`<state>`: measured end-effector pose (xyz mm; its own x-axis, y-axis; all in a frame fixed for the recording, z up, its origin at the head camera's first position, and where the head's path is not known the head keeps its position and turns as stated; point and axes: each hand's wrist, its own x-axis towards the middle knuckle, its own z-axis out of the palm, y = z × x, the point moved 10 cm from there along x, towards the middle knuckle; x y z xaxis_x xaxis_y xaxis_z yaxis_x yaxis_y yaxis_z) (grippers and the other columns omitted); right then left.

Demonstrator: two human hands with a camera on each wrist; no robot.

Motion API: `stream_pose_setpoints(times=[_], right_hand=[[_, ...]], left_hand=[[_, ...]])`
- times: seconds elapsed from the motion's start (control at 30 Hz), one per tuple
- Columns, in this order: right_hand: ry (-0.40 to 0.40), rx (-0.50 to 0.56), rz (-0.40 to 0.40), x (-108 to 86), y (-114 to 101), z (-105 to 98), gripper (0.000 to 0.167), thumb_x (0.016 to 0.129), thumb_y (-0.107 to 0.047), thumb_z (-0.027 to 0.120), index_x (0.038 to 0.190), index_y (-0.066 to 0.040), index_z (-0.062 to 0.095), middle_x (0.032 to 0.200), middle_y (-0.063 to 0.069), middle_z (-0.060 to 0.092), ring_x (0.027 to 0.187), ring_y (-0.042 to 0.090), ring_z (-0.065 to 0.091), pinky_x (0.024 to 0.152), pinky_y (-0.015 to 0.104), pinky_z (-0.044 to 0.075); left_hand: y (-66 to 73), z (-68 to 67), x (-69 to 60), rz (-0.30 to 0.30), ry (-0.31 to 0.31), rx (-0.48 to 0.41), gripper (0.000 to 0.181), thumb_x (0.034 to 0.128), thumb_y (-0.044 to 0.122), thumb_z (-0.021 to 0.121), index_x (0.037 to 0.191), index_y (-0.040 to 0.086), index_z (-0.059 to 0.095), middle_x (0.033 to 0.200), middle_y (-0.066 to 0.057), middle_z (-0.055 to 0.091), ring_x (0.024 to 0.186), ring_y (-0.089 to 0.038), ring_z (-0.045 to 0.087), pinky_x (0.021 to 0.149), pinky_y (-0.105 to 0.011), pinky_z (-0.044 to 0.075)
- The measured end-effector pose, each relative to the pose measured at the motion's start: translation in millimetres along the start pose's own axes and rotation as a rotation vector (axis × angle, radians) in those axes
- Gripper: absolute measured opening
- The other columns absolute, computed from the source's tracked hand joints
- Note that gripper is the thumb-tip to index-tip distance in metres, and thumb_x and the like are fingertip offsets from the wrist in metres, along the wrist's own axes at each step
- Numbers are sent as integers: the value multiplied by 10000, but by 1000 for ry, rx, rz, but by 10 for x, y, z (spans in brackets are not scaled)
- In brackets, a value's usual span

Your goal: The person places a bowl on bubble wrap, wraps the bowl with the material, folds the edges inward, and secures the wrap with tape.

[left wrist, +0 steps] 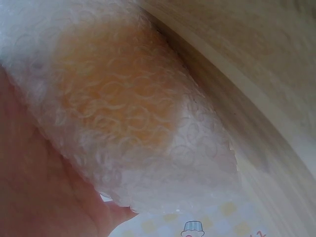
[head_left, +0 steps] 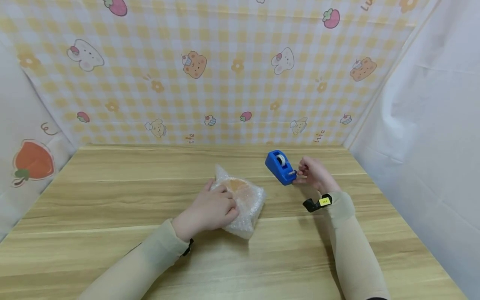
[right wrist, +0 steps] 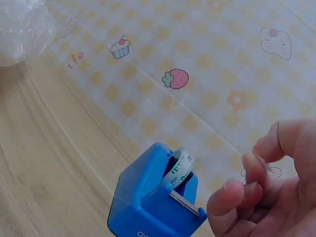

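Note:
A bubble-wrapped package (head_left: 247,200) with something orange inside lies on the table. My left hand (head_left: 210,208) lies over its left part, fingers bent and gripping the wrap; in the left wrist view the palm (left wrist: 44,177) is beside the wrapped package (left wrist: 118,94). To the right stands a blue tape dispenser (head_left: 279,168) with a roll of tape in it. Beside the dispenser's cutter end is my right hand (head_left: 316,173), its fingers curled. The right wrist view shows that hand (right wrist: 271,192) close to the toothed blade of the dispenser (right wrist: 153,207), with no tape visible between the fingers.
The wooden table (head_left: 93,200) reaches back to a yellow checked cloth (head_left: 225,96) with cartoon prints. White cloth (head_left: 431,137) hangs at the right side, and another printed cloth (head_left: 22,125) hangs at the left.

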<state>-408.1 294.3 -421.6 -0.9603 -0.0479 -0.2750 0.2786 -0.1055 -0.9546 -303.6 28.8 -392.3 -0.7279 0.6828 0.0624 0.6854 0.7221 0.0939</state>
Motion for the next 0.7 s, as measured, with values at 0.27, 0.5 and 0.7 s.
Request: stream_pose_setpoints(times=[0.27, 0.5, 0.7], right_hand=[[-8, -124, -37, -24, -45, 40, 217, 920, -76, 463, 709, -101, 502, 685, -24, 450, 670, 128, 466, 946, 553, 427], [0, -206, -108, -42, -119, 23, 251, 917, -60, 450, 672, -94, 494, 651, -21, 411, 613, 124, 423, 741, 300, 468], [-44, -100, -77, -29, -102, 69, 283, 942, -30, 437, 679, -94, 519, 660, -15, 403, 600, 120, 390, 737, 311, 444]], left_hand=[[11, -9, -2, 0, 1, 2, 290, 945, 342, 444, 851, 255, 704, 1095, 124, 658, 1100, -144, 480, 1097, -627, 159], [28, -7, 3, 3, 1, -13, 295, 947, 340, 445, 869, 247, 714, 1119, 117, 658, 1116, -150, 480, 1100, -627, 148], [8, -2, 2, -4, 5, -5, 300, 950, 344, 443, 882, 250, 720, 1119, 119, 659, 1112, -149, 482, 1101, -622, 149]])
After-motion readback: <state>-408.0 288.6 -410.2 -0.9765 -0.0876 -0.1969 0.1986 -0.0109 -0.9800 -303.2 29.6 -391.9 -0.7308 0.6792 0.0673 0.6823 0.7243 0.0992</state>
